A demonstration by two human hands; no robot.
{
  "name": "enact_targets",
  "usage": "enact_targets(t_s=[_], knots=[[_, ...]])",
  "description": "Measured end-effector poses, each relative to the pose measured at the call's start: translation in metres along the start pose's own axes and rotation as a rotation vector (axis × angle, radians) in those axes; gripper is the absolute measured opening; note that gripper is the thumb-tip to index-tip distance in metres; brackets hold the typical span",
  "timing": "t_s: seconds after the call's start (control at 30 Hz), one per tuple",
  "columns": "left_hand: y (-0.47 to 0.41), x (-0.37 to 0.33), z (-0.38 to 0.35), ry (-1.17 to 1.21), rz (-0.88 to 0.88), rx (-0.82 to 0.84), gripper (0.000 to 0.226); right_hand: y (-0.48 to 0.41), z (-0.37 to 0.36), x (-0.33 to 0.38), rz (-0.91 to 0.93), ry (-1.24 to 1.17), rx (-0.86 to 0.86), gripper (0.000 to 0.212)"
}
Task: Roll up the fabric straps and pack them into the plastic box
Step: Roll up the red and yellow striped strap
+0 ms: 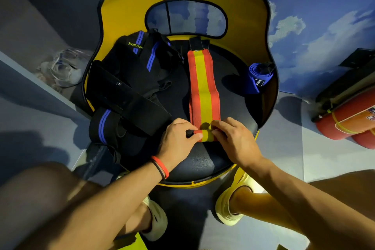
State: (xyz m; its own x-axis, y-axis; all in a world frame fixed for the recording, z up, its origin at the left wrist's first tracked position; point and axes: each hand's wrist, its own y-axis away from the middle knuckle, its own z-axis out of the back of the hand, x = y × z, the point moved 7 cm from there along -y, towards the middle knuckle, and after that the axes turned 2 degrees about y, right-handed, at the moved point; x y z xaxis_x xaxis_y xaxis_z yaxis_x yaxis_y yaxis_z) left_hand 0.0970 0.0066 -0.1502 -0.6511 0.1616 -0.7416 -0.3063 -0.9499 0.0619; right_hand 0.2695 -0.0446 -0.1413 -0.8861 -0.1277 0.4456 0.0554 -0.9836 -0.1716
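Note:
A red strap with a yellow middle stripe (203, 85) lies stretched along the black seat of a yellow chair (219, 160), its black end at the back. Its near end is curled into a small roll (207, 135). My left hand (178, 138) pinches the roll's left end and my right hand (233, 138) pinches its right end. A rolled blue strap (258, 78) stands at the seat's right edge. Black straps with blue stripes (132, 79) are heaped on the left half of the seat. A clear plastic box (63, 67) sits on the floor to the left.
The chair's yellow back (125, 16) curves round the far side. Red cylinders (345, 122) lie on the floor at the right. My knees and pale shoes (229, 205) are close below the seat's front edge.

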Motion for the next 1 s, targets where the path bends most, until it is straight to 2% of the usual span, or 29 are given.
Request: enact_targets(t_s=[0.1,0.2,0.4,0.5,0.67,0.77,0.87,1.0], knots=[[-0.003,0.005,0.002,0.074,0.099,-0.062,0.021,0.002,0.003,0.002,0.040,-0.002,0.022,0.029],[-0.006,0.009,0.005,0.111,0.185,-0.067,0.019,0.006,-0.002,-0.001,0.046,0.025,0.131,0.046],[0.003,0.013,-0.006,0.198,0.303,-0.015,0.019,0.013,0.008,-0.004,-0.052,-0.019,0.176,0.042],[0.004,0.008,-0.007,0.220,0.282,0.025,0.023,0.015,0.012,-0.004,-0.087,-0.081,0.212,0.041],[0.005,-0.002,-0.008,0.124,0.201,0.038,0.015,0.017,0.013,-0.009,-0.116,-0.119,0.179,0.025],[0.009,-0.009,-0.007,0.024,0.131,0.038,0.024,0.011,0.010,-0.017,-0.155,-0.151,0.182,0.026],[0.010,-0.008,-0.004,0.058,0.120,0.059,0.035,0.001,0.011,-0.024,-0.214,-0.197,0.194,0.025],[0.003,-0.007,-0.001,0.119,0.177,0.060,0.020,-0.005,0.018,-0.027,-0.286,-0.241,0.055,0.017]])
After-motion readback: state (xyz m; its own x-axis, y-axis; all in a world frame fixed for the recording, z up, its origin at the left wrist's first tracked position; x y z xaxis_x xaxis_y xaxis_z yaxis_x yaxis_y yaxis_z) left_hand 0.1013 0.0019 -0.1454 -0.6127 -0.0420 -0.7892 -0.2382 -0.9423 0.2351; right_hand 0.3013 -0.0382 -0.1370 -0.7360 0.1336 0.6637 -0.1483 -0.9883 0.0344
